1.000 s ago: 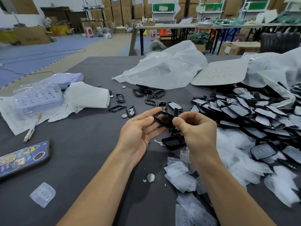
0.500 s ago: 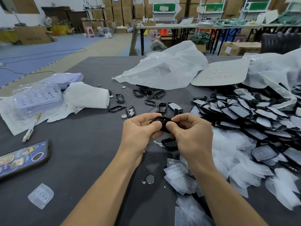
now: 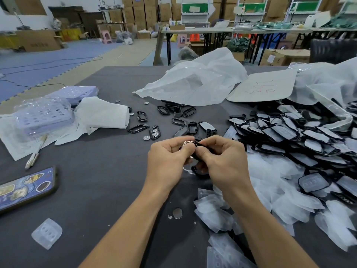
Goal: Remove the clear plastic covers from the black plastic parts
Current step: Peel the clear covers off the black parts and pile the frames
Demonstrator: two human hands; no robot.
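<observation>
Above the middle of the dark table (image 3: 100, 190), my left hand (image 3: 168, 161) and my right hand (image 3: 222, 161) pinch one small black plastic part (image 3: 199, 145) between fingertips and thumbs. The part is mostly hidden by my fingers. A shiny round edge (image 3: 186, 143) shows at my left fingertips; I cannot tell what it belongs to. Another black part (image 3: 200, 170) lies on the table just below my hands. A big pile of black parts with clear covers (image 3: 301, 136) lies to the right. Loose clear covers (image 3: 214, 213) lie near my right forearm.
Bare black frames (image 3: 142, 116) and coin cells (image 3: 146, 137) lie beyond my hands. A phone (image 3: 25, 188) and a clear button pad (image 3: 47, 233) sit at the left. White cloth (image 3: 102, 113), purple trays (image 3: 42, 117), plastic bags (image 3: 197, 80) and a white board (image 3: 262, 86) lie farther back.
My hands have closed together over the black part and dropped slightly. The part was flat and visible between my fingers a second ago; fingers cover most of it now.
</observation>
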